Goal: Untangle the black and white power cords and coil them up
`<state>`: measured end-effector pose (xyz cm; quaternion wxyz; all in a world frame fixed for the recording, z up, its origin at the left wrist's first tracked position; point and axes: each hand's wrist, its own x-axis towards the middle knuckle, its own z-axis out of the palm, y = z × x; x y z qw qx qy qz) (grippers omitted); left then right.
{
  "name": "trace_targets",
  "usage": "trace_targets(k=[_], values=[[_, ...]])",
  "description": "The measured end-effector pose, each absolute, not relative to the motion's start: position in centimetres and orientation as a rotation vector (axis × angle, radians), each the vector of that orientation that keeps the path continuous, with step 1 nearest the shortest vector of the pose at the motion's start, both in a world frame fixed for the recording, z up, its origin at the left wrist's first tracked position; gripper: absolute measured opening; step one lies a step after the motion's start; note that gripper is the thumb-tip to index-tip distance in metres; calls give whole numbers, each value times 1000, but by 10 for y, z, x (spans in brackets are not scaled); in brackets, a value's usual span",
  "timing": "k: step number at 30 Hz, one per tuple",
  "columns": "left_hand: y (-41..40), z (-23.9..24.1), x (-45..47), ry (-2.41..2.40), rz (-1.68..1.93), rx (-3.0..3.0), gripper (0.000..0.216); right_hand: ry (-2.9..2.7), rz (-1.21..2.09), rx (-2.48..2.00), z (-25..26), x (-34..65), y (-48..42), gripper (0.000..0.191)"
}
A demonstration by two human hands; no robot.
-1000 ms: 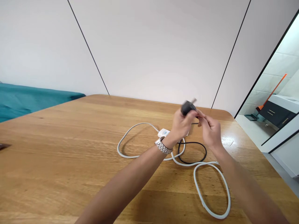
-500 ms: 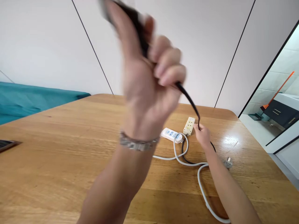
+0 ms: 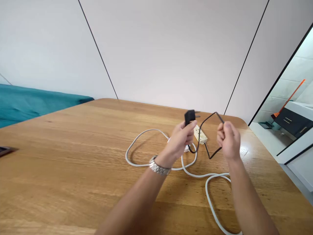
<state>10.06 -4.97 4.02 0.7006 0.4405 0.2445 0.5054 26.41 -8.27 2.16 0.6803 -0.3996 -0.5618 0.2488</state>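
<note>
My left hand, with a metal watch band at the wrist, is closed round a black power plug whose prongs point right. The plug's black cord arcs across to my right hand, which is closed round it. From there the cord bends down to a cream power strip lying on the table between the hands. A white power strip sits mostly hidden behind my left hand. Its white cord loops over the tabletop on both sides of my left forearm.
The wooden table reaches to a pale panelled wall. A dark flat device lies at the left edge. Beyond the table are a teal cushioned seat and, through a doorway, an orange-handled broom.
My left hand has come down from high near the camera, bringing the plug low over the table. My right hand has shifted slightly right. The black cord now forms a slack arc between them.
</note>
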Motion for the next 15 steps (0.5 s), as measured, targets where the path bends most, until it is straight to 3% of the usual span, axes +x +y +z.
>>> trace_targets(k=[6, 10, 15], values=[[-44, 39, 123, 416, 1052, 620, 49, -2034, 116, -868, 15, 230, -98, 46], [-29, 49, 98, 319, 1061, 515, 33, -2328, 297, -1043, 19, 225, -104, 44], [-23, 62, 65, 351, 1247, 501, 42, -2392, 683, -1233, 13, 224, -95, 50]])
